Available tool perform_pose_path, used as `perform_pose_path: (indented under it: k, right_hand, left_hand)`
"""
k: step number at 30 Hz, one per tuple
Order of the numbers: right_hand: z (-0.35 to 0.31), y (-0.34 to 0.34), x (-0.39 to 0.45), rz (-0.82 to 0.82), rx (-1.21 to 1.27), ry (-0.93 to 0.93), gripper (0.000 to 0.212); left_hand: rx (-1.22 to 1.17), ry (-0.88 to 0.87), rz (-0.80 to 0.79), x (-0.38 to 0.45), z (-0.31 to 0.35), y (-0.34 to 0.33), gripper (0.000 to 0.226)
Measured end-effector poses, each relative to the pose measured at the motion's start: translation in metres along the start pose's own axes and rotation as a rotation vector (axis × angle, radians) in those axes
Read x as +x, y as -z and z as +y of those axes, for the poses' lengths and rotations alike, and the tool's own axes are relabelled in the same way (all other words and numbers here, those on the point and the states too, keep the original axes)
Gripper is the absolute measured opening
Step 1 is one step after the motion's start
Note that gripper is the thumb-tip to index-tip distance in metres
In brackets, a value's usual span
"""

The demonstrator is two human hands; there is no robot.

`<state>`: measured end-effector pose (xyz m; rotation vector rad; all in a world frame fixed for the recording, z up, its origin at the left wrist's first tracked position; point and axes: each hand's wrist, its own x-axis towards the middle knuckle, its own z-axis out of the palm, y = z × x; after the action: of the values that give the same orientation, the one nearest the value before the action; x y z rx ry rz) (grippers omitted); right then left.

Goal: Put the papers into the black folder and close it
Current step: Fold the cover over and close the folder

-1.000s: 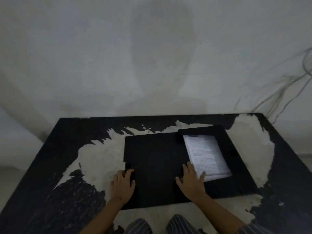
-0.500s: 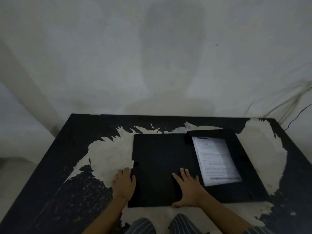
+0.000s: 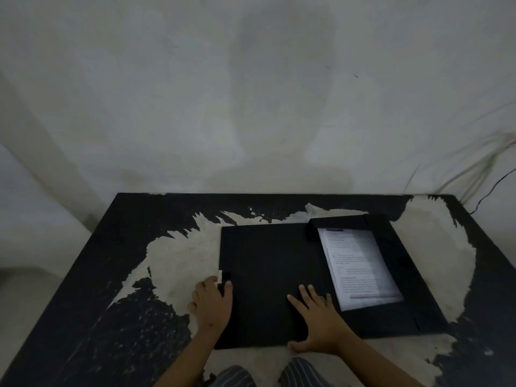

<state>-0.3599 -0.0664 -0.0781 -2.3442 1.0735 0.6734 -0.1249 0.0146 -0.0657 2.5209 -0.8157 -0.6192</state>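
The black folder (image 3: 268,275) lies open and flat on the table. Its right half (image 3: 413,289) holds a stack of printed white papers (image 3: 360,266), tucked under a black flap at the far end. My left hand (image 3: 212,303) rests at the left cover's outer edge, thumb on the cover beside a small white tab (image 3: 220,275). My right hand (image 3: 318,322) lies flat, fingers spread, on the left cover near the spine, just left of the papers.
The table (image 3: 117,303) is black with large worn pale patches. A bare wall (image 3: 251,93) stands right behind it. Thin cables (image 3: 491,188) hang at the far right corner. Striped trouser knees (image 3: 237,375) show at the near edge.
My right hand slid left off the papers onto the left cover and flattened there. My left hand shifted slightly along the cover's left edge. The camera view moved a little.
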Motion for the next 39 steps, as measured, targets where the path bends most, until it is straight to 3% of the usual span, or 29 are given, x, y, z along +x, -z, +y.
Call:
perform_pose_path:
  k: [4, 11, 16, 21, 23, 27, 29, 33, 39]
  right_hand:
    - [0.003, -0.009, -0.003, 0.074, 0.042, 0.025, 0.103]
    - [0.001, -0.009, -0.007, 0.111, 0.112, 0.032, 0.1]
    - [-0.013, 0.011, -0.017, 0.306, 0.391, 0.07, 0.081]
    - [-0.043, 0.062, -0.023, 0.528, 0.629, 0.175, 0.067]
    - [-0.055, 0.087, -0.025, 0.602, 0.764, 0.196, 0.065]
    - [-0.066, 0.133, -0.03, 0.625, 1.107, 0.143, 0.063]
    - [-0.06, 0.149, -0.036, 0.649, 1.105, 0.085, 0.066]
    - [-0.028, 0.168, -0.054, 0.763, 1.037, -0.01, 0.067]
    - [0.053, 0.168, -0.09, 0.781, 0.731, -0.224, 0.067]
  left_hand:
    - [0.055, 0.112, -0.12, -0.004, 0.0, 0.001, 0.053]
    - [-0.046, 0.057, -0.178, -0.007, 0.016, 0.017, 0.046]
    - [-0.119, -0.035, -0.21, -0.017, 0.029, 0.04, 0.058]
    - [-0.318, -0.225, -0.209, -0.033, 0.061, 0.065, 0.04]
    - [-0.421, -0.271, -0.302, -0.04, 0.073, 0.068, 0.034]
    - [-0.569, -0.381, -0.523, -0.058, 0.097, 0.055, 0.061]
    - [-0.512, -0.469, -0.581, -0.066, 0.109, 0.042, 0.064]
    - [-0.331, -0.624, -0.64, -0.073, 0.127, 0.012, 0.033]
    - [0.07, -0.816, -0.703, -0.067, 0.126, -0.041, 0.047]
